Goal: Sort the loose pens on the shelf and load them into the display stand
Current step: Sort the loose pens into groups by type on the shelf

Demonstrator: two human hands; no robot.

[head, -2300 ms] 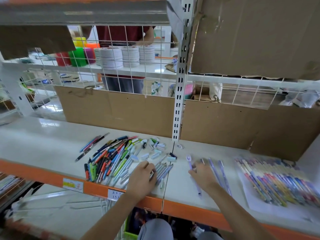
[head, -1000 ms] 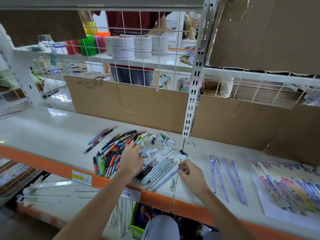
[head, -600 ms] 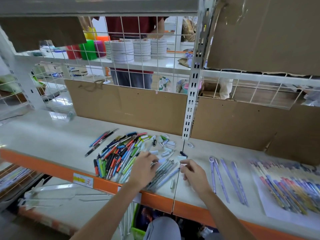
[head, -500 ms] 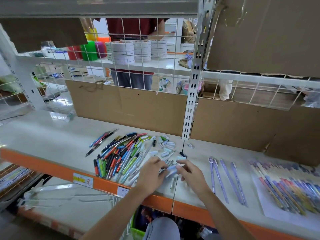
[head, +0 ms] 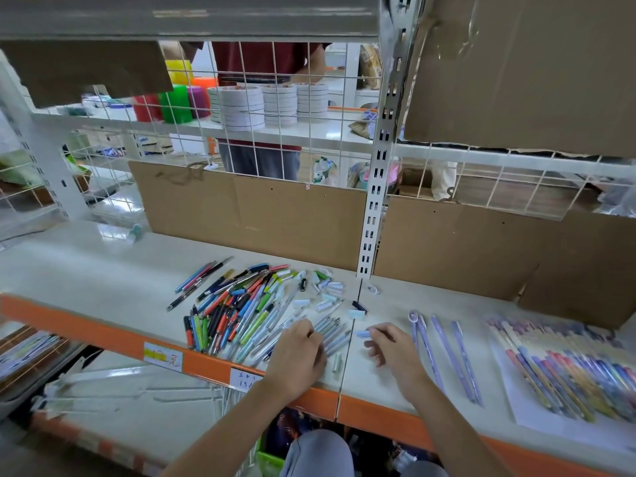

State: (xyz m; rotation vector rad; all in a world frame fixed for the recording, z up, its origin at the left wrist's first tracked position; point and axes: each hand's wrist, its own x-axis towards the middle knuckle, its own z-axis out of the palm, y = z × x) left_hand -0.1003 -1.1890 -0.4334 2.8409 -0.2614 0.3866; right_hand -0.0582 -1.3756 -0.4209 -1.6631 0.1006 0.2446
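Pinching a pale blue cap (head: 363,334) at its fingertips, the right hand (head: 392,349) hovers – the left hand (head: 297,356) (fingers curled) grips pale pens (head: 332,333) on the shelf (head: 86,277).

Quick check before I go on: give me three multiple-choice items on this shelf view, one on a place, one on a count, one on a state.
1. The purple pens lie where from the right hand?
A. to its right
B. to its left
C. under it

2. How many stacks of white tape rolls behind the wire grid?
A. one
B. three
C. five

3. The left hand is
A. raised off the shelf
B. holding a box
C. down on the pale pens

A: they lie right of it.
B: three stacks stand side by side.
C: its fingers cover them.
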